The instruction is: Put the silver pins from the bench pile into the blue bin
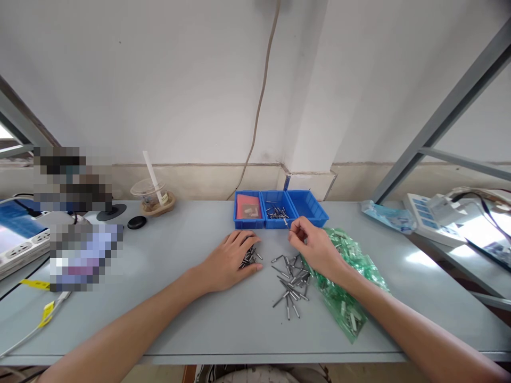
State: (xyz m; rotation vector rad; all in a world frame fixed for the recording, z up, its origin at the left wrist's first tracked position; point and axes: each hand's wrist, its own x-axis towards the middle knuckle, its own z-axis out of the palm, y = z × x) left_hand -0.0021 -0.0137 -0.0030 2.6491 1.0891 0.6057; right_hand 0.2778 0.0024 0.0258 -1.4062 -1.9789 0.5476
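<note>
My left hand [229, 261] lies on the table, thumb and fingers spread around a small pile of metal blind rivets [250, 257]. The palm hides part of that pile. My right hand [311, 242] pinches a single blind rivet [286, 223] just in front of the middle blue bin [295, 211], which has several rivets in it. Between my hands a looser heap of rivets [293, 282] is scattered on the table. Beneath my right forearm lies a green plastic bag [345, 308] with small light-coloured parts inside.
A left blue bin [249, 224] holds a pink packet, beside a right blue bin [307, 205]. At left are a plastic cup [147, 191] with a straw, a black round lid [137, 222] and a power strip [24, 247]. A blue-white packet [389, 217] lies far right.
</note>
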